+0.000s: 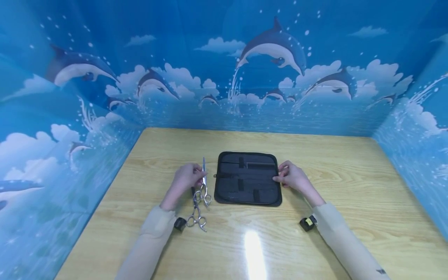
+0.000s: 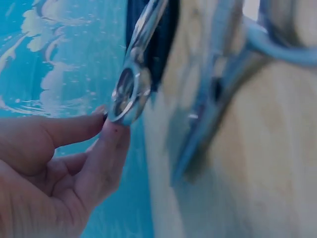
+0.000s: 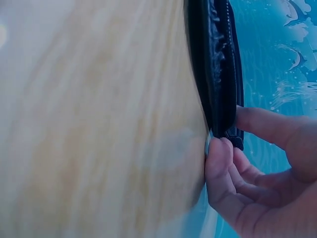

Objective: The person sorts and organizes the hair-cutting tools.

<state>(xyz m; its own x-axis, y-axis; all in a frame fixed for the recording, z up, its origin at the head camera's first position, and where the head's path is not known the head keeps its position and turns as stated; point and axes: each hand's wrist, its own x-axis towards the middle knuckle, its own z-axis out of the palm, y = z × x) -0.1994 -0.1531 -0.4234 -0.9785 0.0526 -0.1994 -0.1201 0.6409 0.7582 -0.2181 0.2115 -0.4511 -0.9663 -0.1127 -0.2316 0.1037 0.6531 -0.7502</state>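
My left hand [image 1: 190,175] pinches a pair of silver scissors [image 1: 204,178] between thumb and fingertips, its blades pointing away and its finger rings toward me. In the left wrist view the thumb and fingers meet at a round metal part of the scissors [image 2: 130,94]. Just below them, a second pair of scissors [image 1: 196,217] lies on the table. At the right edge of a black zip case [image 1: 231,186], my right hand [image 1: 294,177] pinches the rim. The case lies unfolded, showing elastic loops and a dark comb [image 1: 260,166] in its upper part.
The wooden table [image 1: 350,175] is backed by blue dolphin-printed sheets [image 1: 210,112] at the rear and both sides. Small black devices [image 1: 180,224] sit at both wrists. A bright light reflection shows on the table in front of the case.
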